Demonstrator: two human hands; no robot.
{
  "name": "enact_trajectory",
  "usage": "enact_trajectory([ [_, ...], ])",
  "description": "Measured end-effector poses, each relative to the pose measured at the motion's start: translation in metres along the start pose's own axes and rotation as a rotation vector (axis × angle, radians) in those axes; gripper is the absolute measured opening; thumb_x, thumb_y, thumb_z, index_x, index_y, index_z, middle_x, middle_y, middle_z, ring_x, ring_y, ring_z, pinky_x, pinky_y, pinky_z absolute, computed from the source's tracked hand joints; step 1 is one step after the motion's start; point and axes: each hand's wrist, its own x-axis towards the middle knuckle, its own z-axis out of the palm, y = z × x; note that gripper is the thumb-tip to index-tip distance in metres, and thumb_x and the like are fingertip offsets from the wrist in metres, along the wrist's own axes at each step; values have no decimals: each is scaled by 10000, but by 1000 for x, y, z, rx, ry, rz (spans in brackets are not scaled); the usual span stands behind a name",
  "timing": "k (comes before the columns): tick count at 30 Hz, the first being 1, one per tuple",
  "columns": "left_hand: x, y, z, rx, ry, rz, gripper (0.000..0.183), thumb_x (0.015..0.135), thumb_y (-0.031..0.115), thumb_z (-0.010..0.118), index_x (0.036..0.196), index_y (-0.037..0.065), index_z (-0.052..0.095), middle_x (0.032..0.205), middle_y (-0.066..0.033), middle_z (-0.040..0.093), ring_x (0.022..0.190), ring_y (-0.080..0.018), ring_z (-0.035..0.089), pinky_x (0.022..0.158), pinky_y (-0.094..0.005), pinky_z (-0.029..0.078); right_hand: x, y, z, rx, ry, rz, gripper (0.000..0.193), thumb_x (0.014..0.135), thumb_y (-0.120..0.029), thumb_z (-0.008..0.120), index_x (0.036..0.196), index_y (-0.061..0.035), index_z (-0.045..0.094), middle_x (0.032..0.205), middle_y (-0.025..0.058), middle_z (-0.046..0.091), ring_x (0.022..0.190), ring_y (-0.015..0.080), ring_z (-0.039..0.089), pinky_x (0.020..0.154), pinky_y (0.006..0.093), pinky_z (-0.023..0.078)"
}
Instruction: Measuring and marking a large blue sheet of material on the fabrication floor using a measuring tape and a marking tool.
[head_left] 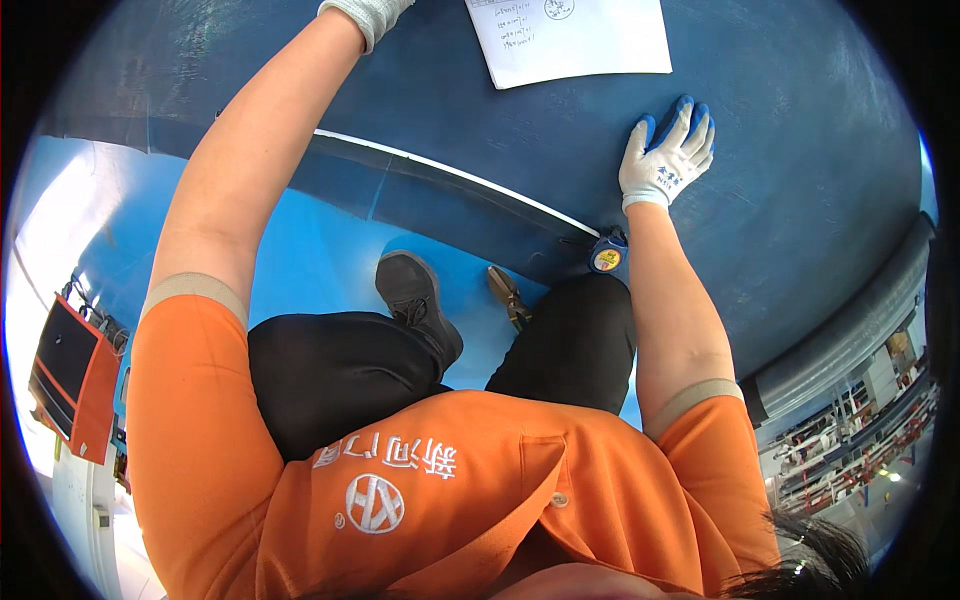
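My left hand, in a white knit glove, reaches forward over the dark blue surface. Its fingers are mostly cut off by the top of the head view, so what they do is hidden. In a white glove with blue fingertips, my right hand rests on that surface with its fingers stretched out, holding nothing. Just below my right wrist, a blue tape measure sits at the near edge. A thin white strip runs from beside it toward my left forearm; whether it is the tape's blade I cannot tell.
White paper sheets with handwriting lie between my hands, farther off. Under the near edge are a bright blue floor, my dark shoe and a brown shoe. An orange-framed device stands left; a loaded rack stands right.
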Motion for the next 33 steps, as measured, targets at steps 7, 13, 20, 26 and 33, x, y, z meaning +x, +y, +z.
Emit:
enact_trajectory([
  [7, 1, -1, 0, -25, -19, -5, 462, 852, 293, 762, 1172, -20, 646, 1097, -89, 701, 987, -188, 641, 858, -269, 484, 0, 4, 4, -11, 4, -9, 634, 903, -406, 488, 1465, -139, 365, 1543, 168, 283, 1428, 374, 226, 1146, 531, 147],
  [13, -2, 12, -2, 87, -36, -52, 481, 848, 310, 765, 1175, -22, 644, 1101, -93, 700, 992, -192, 640, 861, -272, 482, 0, 5, 4, 12, 15, -21, 638, 901, -411, 489, 1464, -135, 366, 1542, 171, 282, 1425, 376, 232, 1145, 530, 149],
  [20, -4, 11, -1, 29, -27, 7, 489, 851, 324, 762, 1175, -22, 642, 1106, -97, 699, 999, -194, 638, 870, -275, 478, 0, 1, 1, 13, 15, -23, 636, 901, -406, 492, 1461, -131, 369, 1538, 175, 287, 1417, 379, 242, 1143, 526, 152],
  [26, -6, 15, 2, 60, -26, 20, 481, 854, 314, 759, 1171, -26, 637, 1097, -97, 697, 988, -189, 634, 864, -273, 479, 0, 5, 4, -8, 11, -20, 632, 904, -399, 494, 1461, -130, 368, 1538, 178, 286, 1417, 380, 242, 1143, 523, 151],
  [33, 1, -14, -13, 5, -42, -68, 447, 838, 261, 769, 1165, -11, 632, 1023, -86, 694, 913, -174, 622, 807, -266, 489, 0, 3, 5, 15, 14, -32, 629, 909, -398, 493, 1464, -132, 362, 1543, 174, 282, 1423, 379, 233, 1145, 522, 146],
])
